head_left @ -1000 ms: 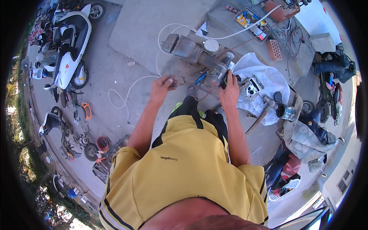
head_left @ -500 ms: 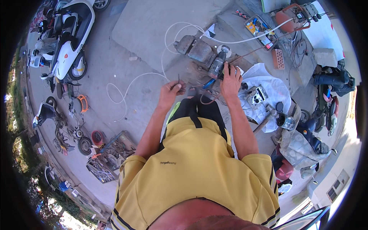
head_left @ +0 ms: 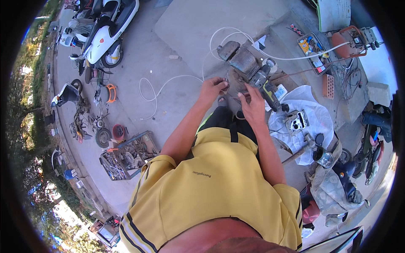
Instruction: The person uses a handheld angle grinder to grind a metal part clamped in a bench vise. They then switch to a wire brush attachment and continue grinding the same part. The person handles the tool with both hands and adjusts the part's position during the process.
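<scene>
Our left hand (head_left: 216,87) pinches a thin, grey, stick-like piece (head_left: 228,75) between thumb and fingers, its tip poking up. Our right hand (head_left: 253,106) has its fingers loosely spread, just beside the dark, green-banded cylindrical power tool (head_left: 270,93); whether they touch something, we cannot tell.

Open-air motorbike repair yard, concrete ground (head_left: 139,55), white scooter (head_left: 99,49), metal parts (head_left: 134,157), engine part (head_left: 292,125), seemingly trees (head_left: 37,177) beyond

The power tool (head_left: 271,95) lies between the vise (head_left: 244,62) and the sheet (head_left: 309,100), which bears an engine part (head_left: 296,122).
</scene>
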The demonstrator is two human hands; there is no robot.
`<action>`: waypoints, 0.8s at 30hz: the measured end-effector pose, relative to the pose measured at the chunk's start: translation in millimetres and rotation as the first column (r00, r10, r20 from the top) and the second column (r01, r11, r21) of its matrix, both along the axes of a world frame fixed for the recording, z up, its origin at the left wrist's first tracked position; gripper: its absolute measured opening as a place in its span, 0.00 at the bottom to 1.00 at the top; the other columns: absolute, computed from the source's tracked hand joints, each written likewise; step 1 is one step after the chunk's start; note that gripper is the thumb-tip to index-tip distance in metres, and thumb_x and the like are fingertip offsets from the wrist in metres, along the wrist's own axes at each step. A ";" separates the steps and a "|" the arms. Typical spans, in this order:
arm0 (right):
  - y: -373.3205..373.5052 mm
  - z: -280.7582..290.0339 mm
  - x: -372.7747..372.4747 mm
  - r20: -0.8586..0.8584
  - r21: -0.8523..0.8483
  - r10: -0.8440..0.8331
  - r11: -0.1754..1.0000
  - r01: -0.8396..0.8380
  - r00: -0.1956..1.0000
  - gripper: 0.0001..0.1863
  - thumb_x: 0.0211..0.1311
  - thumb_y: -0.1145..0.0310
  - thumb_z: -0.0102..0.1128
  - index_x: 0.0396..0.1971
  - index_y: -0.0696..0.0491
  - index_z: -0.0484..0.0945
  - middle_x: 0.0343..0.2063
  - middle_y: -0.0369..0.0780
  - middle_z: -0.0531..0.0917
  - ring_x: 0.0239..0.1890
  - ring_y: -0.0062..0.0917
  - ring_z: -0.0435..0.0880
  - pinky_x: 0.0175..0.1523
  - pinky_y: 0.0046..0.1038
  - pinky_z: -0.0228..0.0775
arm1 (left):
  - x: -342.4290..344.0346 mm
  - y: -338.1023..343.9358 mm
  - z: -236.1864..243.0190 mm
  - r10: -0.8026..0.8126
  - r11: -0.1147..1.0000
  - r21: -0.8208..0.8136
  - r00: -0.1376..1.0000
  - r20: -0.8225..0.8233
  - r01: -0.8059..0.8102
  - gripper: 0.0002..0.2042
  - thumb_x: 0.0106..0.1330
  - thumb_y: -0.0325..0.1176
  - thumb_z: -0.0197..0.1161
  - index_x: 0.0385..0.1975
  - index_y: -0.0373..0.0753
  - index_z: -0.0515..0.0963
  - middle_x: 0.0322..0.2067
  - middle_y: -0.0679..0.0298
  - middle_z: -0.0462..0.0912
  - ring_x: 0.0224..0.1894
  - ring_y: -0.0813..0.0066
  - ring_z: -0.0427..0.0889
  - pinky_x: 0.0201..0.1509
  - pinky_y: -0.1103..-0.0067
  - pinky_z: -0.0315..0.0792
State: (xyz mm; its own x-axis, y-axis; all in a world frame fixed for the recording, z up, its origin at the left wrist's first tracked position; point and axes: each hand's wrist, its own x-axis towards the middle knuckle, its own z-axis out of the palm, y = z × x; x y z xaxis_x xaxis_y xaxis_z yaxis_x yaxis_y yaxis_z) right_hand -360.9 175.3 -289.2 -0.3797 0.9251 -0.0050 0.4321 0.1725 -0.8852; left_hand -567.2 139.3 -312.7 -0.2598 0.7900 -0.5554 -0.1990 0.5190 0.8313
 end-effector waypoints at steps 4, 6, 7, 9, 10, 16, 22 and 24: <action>4.1 -3.5 -34.9 -0.099 -0.094 -0.015 0.996 0.006 0.995 0.27 0.58 0.74 0.71 0.59 0.57 0.77 0.46 0.45 0.81 0.36 0.32 0.87 0.44 0.32 0.81 | -6.1 12.9 3.2 0.044 0.998 -0.040 0.993 0.109 -0.040 0.12 0.70 0.35 0.66 0.48 0.36 0.82 0.37 0.64 0.88 0.38 0.77 0.84 0.42 0.78 0.74; 11.7 -5.6 -46.1 -0.127 -0.073 -0.012 0.997 0.002 0.992 0.27 0.57 0.76 0.71 0.58 0.57 0.77 0.46 0.45 0.80 0.35 0.31 0.87 0.44 0.31 0.81 | -8.9 19.7 5.5 0.097 0.994 -0.073 0.968 0.233 -0.082 0.12 0.70 0.36 0.66 0.47 0.37 0.82 0.40 0.64 0.87 0.40 0.77 0.83 0.44 0.77 0.73; 15.2 -6.4 -52.5 -0.142 -0.062 -0.013 0.998 0.004 0.990 0.27 0.57 0.76 0.71 0.58 0.57 0.77 0.46 0.45 0.80 0.35 0.31 0.86 0.44 0.31 0.81 | -9.4 24.7 7.0 0.134 0.989 -0.094 0.946 0.296 -0.111 0.11 0.69 0.36 0.66 0.46 0.38 0.83 0.41 0.64 0.87 0.42 0.76 0.83 0.44 0.76 0.73; 22.1 -12.1 -62.7 -0.202 -0.036 -0.037 0.999 0.030 0.979 0.26 0.57 0.78 0.71 0.57 0.57 0.78 0.44 0.44 0.80 0.35 0.30 0.86 0.43 0.31 0.80 | -15.4 34.9 5.2 0.168 0.982 -0.146 0.902 0.399 -0.119 0.11 0.69 0.37 0.66 0.46 0.38 0.82 0.43 0.64 0.86 0.43 0.75 0.83 0.45 0.75 0.73; 26.1 -14.7 -68.8 -0.232 -0.023 -0.051 0.999 0.047 0.971 0.25 0.56 0.78 0.70 0.56 0.57 0.79 0.44 0.44 0.80 0.35 0.30 0.86 0.43 0.31 0.80 | -21.0 40.0 3.3 0.167 0.980 -0.173 0.885 0.435 -0.100 0.12 0.69 0.37 0.66 0.46 0.38 0.82 0.44 0.64 0.86 0.44 0.74 0.82 0.46 0.75 0.72; 31.7 -18.6 -90.9 -0.197 -0.071 -0.181 0.983 0.170 0.964 0.23 0.53 0.79 0.72 0.52 0.57 0.81 0.40 0.42 0.81 0.35 0.28 0.85 0.43 0.29 0.79 | -41.7 53.6 -18.8 0.094 0.987 -0.159 0.800 0.593 0.002 0.13 0.71 0.35 0.64 0.50 0.36 0.80 0.46 0.59 0.85 0.50 0.65 0.84 0.55 0.69 0.75; 20.8 -23.4 -113.8 -0.185 0.011 -0.399 0.913 0.408 0.898 0.21 0.54 0.80 0.73 0.50 0.57 0.83 0.40 0.39 0.82 0.34 0.24 0.84 0.43 0.27 0.77 | -49.1 73.2 -16.4 0.034 0.978 -0.173 0.728 0.684 0.116 0.14 0.73 0.35 0.63 0.51 0.33 0.79 0.48 0.55 0.85 0.53 0.62 0.85 0.59 0.66 0.76; 18.5 -26.2 -120.5 -0.182 -0.032 -0.451 0.891 0.453 0.874 0.20 0.54 0.80 0.73 0.49 0.57 0.83 0.40 0.39 0.82 0.34 0.23 0.84 0.42 0.27 0.77 | -53.0 75.1 -16.1 0.013 0.974 -0.173 0.727 0.687 0.146 0.13 0.72 0.35 0.63 0.51 0.34 0.80 0.47 0.57 0.85 0.51 0.64 0.85 0.57 0.69 0.77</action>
State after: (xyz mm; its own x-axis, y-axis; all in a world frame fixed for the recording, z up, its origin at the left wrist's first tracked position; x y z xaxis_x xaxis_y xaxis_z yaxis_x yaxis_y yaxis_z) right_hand -481.4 193.8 -315.4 0.0868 0.9956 0.0345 0.2992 0.0070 -0.9542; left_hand -620.2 214.5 -328.9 0.2990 0.6409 -0.7070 -0.6269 0.6905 0.3608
